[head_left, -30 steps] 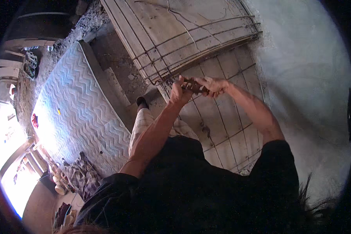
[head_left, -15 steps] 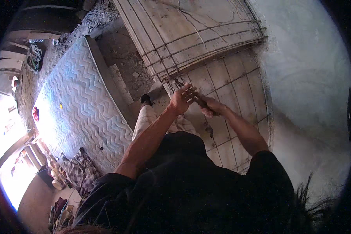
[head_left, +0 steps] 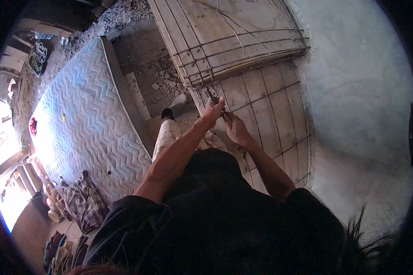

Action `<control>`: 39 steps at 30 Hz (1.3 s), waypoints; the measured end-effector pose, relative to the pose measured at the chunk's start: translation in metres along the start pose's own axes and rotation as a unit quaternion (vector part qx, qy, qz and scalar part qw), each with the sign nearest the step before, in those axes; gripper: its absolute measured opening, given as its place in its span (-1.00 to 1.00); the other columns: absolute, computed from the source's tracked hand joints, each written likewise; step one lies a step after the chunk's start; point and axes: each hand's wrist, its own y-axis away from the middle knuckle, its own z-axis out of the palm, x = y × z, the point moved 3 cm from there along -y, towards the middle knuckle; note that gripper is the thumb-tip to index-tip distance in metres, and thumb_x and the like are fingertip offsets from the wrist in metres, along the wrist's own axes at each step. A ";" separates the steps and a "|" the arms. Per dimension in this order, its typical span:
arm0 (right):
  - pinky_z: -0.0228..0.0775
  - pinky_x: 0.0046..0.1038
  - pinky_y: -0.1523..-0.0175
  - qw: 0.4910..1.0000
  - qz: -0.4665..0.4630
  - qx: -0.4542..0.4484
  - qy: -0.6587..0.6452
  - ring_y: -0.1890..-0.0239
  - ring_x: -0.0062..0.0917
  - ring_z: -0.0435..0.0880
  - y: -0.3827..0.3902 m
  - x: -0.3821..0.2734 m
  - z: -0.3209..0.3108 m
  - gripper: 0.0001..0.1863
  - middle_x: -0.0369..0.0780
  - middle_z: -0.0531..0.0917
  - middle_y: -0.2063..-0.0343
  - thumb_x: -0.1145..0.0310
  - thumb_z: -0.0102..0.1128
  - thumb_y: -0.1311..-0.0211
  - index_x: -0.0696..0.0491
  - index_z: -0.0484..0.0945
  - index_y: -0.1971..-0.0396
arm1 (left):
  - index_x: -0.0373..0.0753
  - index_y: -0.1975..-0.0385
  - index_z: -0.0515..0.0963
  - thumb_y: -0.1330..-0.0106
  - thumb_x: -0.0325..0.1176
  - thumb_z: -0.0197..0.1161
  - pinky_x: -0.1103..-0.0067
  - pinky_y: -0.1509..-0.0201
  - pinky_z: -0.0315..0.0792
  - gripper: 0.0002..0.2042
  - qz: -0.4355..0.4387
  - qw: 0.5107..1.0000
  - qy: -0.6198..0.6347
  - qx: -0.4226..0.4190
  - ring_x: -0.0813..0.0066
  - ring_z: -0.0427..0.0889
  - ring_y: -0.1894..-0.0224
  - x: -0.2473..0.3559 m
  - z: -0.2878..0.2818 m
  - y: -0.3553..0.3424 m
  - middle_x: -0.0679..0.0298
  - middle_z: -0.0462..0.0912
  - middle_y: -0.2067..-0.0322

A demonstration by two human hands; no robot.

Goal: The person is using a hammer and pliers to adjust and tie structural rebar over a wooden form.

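Observation:
My right hand is closed around the lower end of a dark, pliers-like hand tool. Beside it and slightly further forward, my left hand is closed on the tool's middle part. The tool's narrow end points away from me, close to the near left corner of the raised bar grid. Under both hands lies a grid of thin steel bars over pale boards. Fingers cover much of the tool, so its exact kind is hard to make out.
A stepped, higher board section with bent bars and loose wire lies ahead. Left are a quilted mattress and rubble. A smooth grey wall borders the right. Crumpled plaid cloth lies at lower left.
My left hand's spread fingers have closed onto the tool. The right hand has moved left and slightly forward, bringing both hands closer together. The view has shifted a little.

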 end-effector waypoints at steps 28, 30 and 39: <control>0.30 -0.64 0.50 0.939 0.189 -0.195 -0.212 0.64 -0.77 0.42 0.006 0.007 0.006 -0.47 -0.27 0.55 0.53 -0.03 -0.17 -0.26 0.05 0.30 -0.07 | -0.06 0.01 0.34 -0.24 -0.22 -0.23 0.23 -0.24 -0.17 -0.65 -0.026 0.931 0.361 0.056 0.24 0.14 -0.11 0.020 -0.057 0.003 0.47 0.31 -0.05; 0.32 -0.63 0.49 0.938 0.194 -0.184 -0.219 0.63 -0.77 0.42 0.004 0.008 0.006 -0.47 -0.27 0.54 0.53 -0.01 -0.17 -0.27 0.05 0.29 -0.08 | -0.08 -0.03 0.32 -0.24 -0.22 -0.24 0.23 -0.24 -0.17 -0.63 -0.018 0.934 0.354 0.044 0.25 0.16 -0.09 0.023 -0.056 0.004 0.45 0.24 -0.13; 0.23 -0.65 0.51 0.966 0.107 -0.164 -0.171 0.63 -0.78 0.31 0.003 0.023 0.014 -0.43 -0.38 0.51 0.58 -0.08 -0.24 -0.27 0.05 0.29 -0.09 | -0.14 -0.15 0.20 -0.33 -0.19 -0.51 0.21 -0.33 -0.22 -0.53 -0.001 0.942 0.333 0.039 0.21 0.15 -0.17 0.038 -0.048 0.022 0.36 0.00 -0.25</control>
